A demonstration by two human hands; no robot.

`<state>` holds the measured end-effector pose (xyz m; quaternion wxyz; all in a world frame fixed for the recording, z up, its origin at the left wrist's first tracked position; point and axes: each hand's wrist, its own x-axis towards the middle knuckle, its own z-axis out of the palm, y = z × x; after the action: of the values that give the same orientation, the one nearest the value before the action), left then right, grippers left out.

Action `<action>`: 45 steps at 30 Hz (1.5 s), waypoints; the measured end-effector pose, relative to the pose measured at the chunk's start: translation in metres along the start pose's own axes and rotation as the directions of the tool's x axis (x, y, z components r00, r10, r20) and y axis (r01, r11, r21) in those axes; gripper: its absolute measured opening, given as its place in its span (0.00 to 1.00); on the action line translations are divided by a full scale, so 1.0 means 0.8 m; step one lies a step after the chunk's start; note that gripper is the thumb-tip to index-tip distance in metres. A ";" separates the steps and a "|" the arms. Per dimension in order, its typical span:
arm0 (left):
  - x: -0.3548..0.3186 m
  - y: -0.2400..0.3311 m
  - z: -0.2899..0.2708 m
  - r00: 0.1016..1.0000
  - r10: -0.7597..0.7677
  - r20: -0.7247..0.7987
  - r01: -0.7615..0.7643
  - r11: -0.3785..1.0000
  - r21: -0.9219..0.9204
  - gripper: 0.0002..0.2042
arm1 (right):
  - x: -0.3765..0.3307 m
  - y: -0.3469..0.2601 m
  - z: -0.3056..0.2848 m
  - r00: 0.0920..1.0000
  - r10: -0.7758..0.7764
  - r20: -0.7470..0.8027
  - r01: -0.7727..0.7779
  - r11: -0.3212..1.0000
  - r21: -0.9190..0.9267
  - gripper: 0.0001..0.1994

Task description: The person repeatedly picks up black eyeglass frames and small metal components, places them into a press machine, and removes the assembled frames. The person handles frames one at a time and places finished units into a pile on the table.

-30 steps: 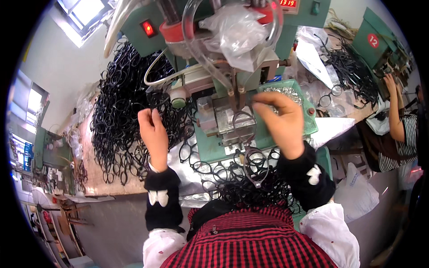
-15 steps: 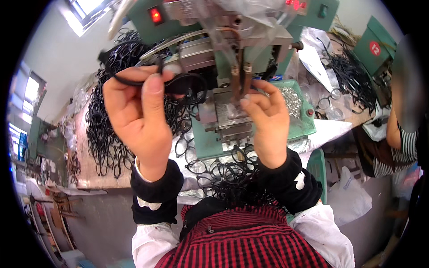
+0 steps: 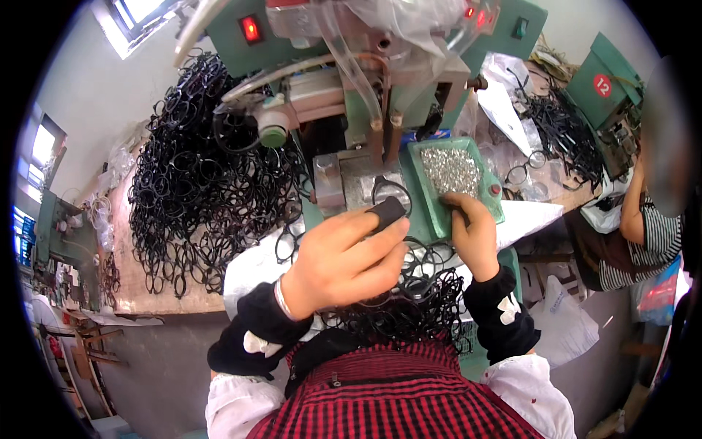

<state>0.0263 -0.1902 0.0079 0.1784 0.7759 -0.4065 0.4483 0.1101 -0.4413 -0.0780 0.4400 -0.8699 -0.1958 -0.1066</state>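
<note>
My left hand (image 3: 347,260) is closed in front of the machine's metal work block. A black eyeglass frame (image 3: 402,192) shows just beyond its fingertips, one round rim over the block. A dark sleeve-like piece (image 3: 388,212) covers or sits at the index fingertip; I cannot tell which. My right hand (image 3: 474,233) is at the near right side of a green tray (image 3: 437,228) filled with small shiny metal parts (image 3: 451,172). Its thumb and index finger are bent together at the tray's inner edge, and anything between them is too small to make out. Two copper-coloured rods (image 3: 384,143) stand above the block.
A large heap of black eyeglass frames (image 3: 212,175) covers the table's left side. More frames (image 3: 395,314) lie at my lap. The green machine (image 3: 340,117) with hoses rises ahead. Another person's arm (image 3: 635,208) and a second green machine (image 3: 596,88) are at the right.
My left hand has come down and right with the eyeglass frame, from beside the machine to before its block. My right hand has left the copper-coloured rods for the tray.
</note>
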 end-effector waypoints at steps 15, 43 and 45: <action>-0.022 0.008 0.014 0.997 -0.076 -0.035 0.076 0.997 0.008 0.11 | 0.018 0.008 0.002 0.982 -0.156 -0.106 0.114 0.939 -0.323 0.04; -0.140 -0.086 -0.164 0.120 -0.930 -0.348 0.948 0.212 -0.238 0.04 | -0.059 0.053 -0.038 0.899 0.162 -0.406 -0.148 0.987 0.065 0.05; -0.159 -0.070 -0.186 0.278 -0.906 -0.318 0.822 0.054 0.567 0.08 | -0.056 0.021 -0.041 0.923 0.191 -0.333 -0.139 0.975 0.174 0.06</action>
<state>-0.0455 -0.0014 -0.0147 0.1071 0.8925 0.3114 0.3082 0.0763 -0.4878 -0.0868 0.5380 -0.8158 -0.0483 -0.2066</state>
